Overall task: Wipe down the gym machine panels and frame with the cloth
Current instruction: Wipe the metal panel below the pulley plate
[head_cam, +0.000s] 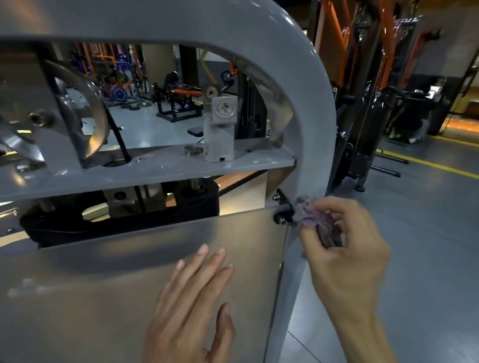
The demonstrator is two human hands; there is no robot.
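1. The left hand (189, 309), nearest, lies flat with fingers spread on the brushed metal panel (100, 299), bracing.
2. The right hand (344, 248) pinches a bunched purple cloth (312, 215) against the grey frame (310, 122), just right of a black bracket (284, 206).
3. The cloth looks soft and light; gripping it wadded suits tight corners.
4. The bracket's bolts may snag it; a pulley (62, 113) sits behind, far left.
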